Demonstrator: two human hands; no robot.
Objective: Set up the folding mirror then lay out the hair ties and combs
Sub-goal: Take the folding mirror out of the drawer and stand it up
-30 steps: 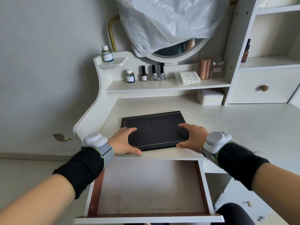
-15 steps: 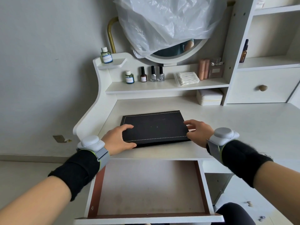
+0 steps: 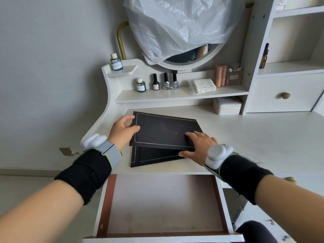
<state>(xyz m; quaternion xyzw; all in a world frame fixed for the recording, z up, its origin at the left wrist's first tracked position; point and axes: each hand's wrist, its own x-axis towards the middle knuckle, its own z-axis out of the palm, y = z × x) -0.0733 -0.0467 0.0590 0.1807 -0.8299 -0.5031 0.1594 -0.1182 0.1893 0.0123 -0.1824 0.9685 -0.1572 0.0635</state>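
The folding mirror, a flat black case with pale stitching, lies on the white dressing table. Its top flap is raised at the left, showing the lower panel underneath. My left hand grips the flap's left edge, thumb on top and fingers around the edge. My right hand presses on the flap's near right corner, thumb at its front edge. No hair ties or combs are in sight.
An open drawer juts out below the table's front edge. A shelf at the back carries small bottles and cotton swabs. A white box sits under it. A round wall mirror hangs half covered in plastic.
The case lay shut and flat before. Its top flap has now lifted at the left, with my left hand moved up to its left edge and my right hand onto its near right corner.
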